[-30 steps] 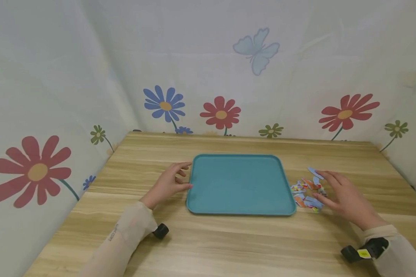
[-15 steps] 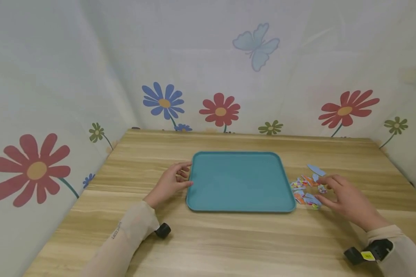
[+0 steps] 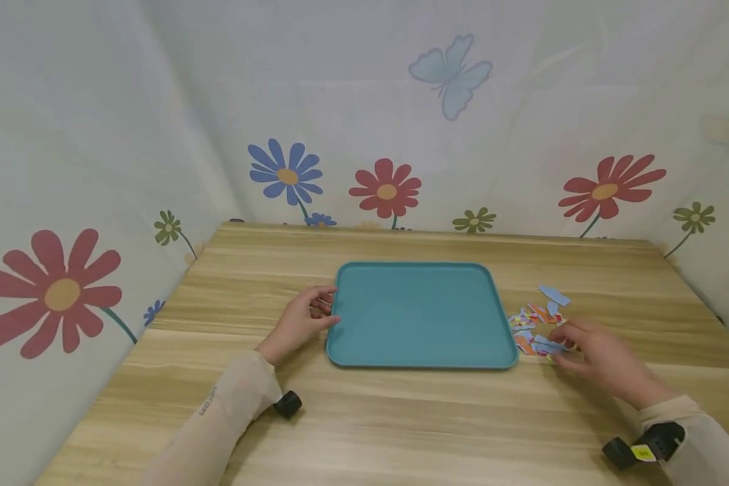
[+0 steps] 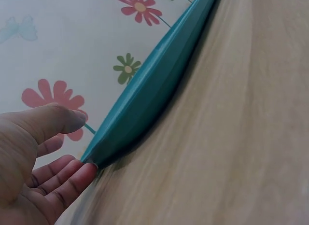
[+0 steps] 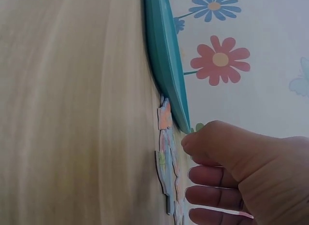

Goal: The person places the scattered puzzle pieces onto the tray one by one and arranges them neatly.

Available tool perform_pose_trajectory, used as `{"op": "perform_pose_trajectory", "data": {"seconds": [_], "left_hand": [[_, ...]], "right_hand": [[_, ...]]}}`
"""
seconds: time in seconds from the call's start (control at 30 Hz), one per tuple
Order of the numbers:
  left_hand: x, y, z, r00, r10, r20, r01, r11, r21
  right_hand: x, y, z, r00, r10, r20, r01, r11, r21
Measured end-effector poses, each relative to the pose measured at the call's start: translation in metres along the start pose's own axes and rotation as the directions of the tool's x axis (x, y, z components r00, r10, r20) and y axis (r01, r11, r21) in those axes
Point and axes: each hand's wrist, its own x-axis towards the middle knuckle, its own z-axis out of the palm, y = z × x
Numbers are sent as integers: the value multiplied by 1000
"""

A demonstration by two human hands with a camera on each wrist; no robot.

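Note:
A teal rectangular tray (image 3: 422,314) lies on the wooden table. My left hand (image 3: 298,320) is at its left side, with thumb and fingertips against the rim; in the left wrist view the fingertips (image 4: 87,174) touch the tray's edge (image 4: 154,75). Thin, flat, irregular pieces, like puzzle pieces (image 3: 525,343), lie clustered by the tray's right edge, blue, orange and multicoloured. Over their near right part is my right hand (image 3: 601,358), fingers bent loosely, thumb and forefinger apart around a blue piece (image 3: 547,342). In the right wrist view no piece shows lifted in that hand (image 5: 231,172).
A separate blue piece (image 3: 555,295) lies behind the cluster. The table (image 3: 401,425) ends at the back before a hanging cloth (image 3: 340,81) printed with flowers and a butterfly. Cloth also hangs at both sides. A black camera (image 3: 619,452) sits on the right wrist.
My right hand has come away from the rear blue piece and moved nearer and lower over the cluster, its fingers bending more. My left hand stays at the tray's rim.

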Motion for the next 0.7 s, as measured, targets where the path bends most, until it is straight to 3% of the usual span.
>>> {"op": "perform_pose_trajectory", "data": {"seconds": [0.27,0.7], "left_hand": [[0,-3,1,1000,-22,-11,22,1000,5],[-1,-5,1,999,-37,-12,37,999,5]], "right_hand": [[1,0,7,999,-44,6,44,999,-5],[6,-4,7,991,49,126,-51,999,14]]}}
